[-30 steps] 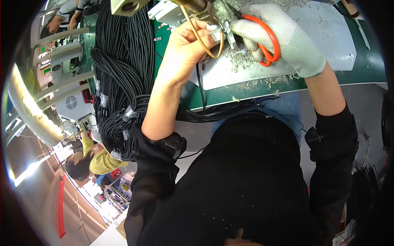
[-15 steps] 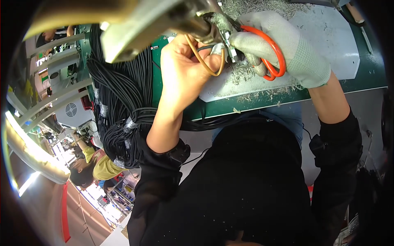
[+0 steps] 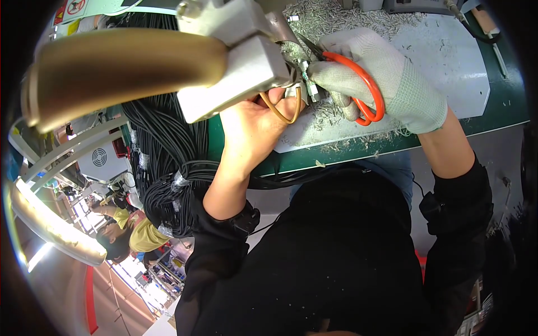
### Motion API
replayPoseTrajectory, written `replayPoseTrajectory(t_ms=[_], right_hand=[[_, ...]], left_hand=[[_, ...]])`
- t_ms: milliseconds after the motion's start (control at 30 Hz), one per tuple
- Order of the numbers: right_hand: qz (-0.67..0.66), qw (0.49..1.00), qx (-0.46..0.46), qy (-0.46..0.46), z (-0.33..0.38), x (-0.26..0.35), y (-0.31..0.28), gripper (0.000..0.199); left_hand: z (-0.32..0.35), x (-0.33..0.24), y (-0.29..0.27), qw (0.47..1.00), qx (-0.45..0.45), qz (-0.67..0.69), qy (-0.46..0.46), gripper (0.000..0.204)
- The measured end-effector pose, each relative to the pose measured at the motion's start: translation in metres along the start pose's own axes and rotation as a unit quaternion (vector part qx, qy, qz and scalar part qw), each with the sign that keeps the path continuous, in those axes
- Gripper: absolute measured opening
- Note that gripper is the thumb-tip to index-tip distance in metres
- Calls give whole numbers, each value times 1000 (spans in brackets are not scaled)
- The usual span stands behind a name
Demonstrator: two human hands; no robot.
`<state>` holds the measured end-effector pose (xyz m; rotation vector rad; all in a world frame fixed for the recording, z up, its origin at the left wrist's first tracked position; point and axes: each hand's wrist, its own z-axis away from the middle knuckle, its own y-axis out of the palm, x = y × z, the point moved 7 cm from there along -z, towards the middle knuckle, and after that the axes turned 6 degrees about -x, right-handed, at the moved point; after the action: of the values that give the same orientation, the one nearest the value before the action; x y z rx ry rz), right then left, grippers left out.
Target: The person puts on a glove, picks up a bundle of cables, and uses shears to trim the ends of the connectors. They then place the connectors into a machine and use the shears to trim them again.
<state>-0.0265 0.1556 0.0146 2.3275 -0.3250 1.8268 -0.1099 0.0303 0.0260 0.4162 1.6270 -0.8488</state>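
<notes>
My bare left hand holds a thin tan wire loop up under a grey metal tool head. My right hand, in a white knit glove, grips orange-handled scissors. The scissor blades point left toward the wire's end, where small metal terminals show between the two hands. Both hands are over a white mat on a green bench. Where the wire ends is hidden behind the tool head.
A large gold-coloured lever handle juts out left from the tool head. Bundles of black cables hang at the bench's left edge. Small cut scraps litter the mat. Another person in yellow is far below left.
The tool head and its gold handle now fill much more of the upper left. Both hands have stayed together at the wire, sitting slightly lower in view.
</notes>
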Motion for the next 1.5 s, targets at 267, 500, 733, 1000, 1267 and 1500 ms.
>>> replayPoseTrajectory(t_ms=[267,500,733,1000,1267,1500], right_hand=[[-53,970,-26,234,6,-9,1,32],[-35,970,-50,235,5,2,4,33],[-35,978,-48,198,3,4,3,33],[-98,961,-79,245,12,-18,1,32],[-72,980,-57,177,6,-14,-1,31],[-61,977,-49,197,4,-9,-2,31]], left_hand=[[-1,6,-6,999,18,4,-48,21],[3,1,-1,1000,-5,10,-2,20],[4,-10,4,998,-22,-33,45,22],[3,0,0,997,-40,-65,31,20],[3,-4,3,998,-56,-16,-11,16],[2,-6,-2,988,-20,-152,29,15]])
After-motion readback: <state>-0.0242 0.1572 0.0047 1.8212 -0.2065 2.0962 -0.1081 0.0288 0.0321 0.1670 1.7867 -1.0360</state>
